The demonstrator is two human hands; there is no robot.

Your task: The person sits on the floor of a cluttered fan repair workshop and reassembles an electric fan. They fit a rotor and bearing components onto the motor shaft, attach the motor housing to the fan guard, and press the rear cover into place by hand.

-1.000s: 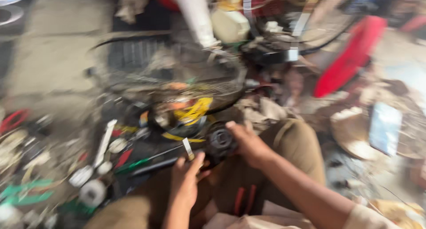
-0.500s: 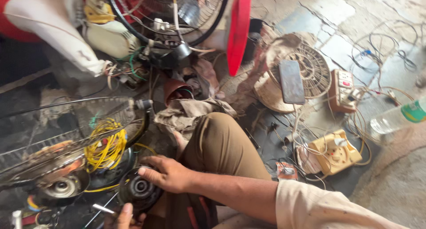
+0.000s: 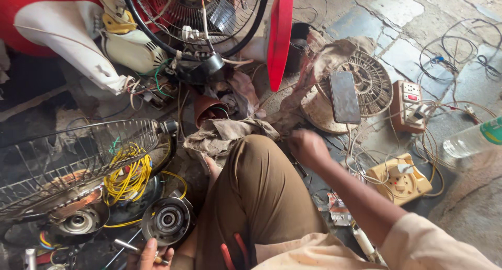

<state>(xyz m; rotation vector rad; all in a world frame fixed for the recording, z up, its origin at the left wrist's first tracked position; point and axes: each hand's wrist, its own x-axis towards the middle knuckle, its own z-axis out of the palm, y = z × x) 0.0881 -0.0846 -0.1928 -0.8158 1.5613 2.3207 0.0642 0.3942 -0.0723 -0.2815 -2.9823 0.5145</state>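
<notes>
The person sits on the floor amid fan parts, one bent knee in brown trousers filling the near middle of the view. The left hand sits at the near edge, only partly in frame; its fingers are curled around a small screwdriver with a metal shaft, pinching it near the handle. Just beyond that hand, touching or nearly touching it, lies a round grey motor housing with a bearing hole in its centre. To its left rests a second round metal motor part, and above both a bundle of yellow wire is tangled against a wire fan guard that lies tilted across the left side.

The right hand is stretched out past the knee toward the right of the scene, closed into a loose fist; it is blurred, so whether it pinches anything cannot be told. It hovers just near a dirty rag and a round fan grille lying flat, on which a dark phone rests. Farther right stand a brown switchboard with sockets and a yellow extension box, with loose cables around them. A clear plastic bottle lies at the right edge. At the far side stands a fan with a red blade.
</notes>
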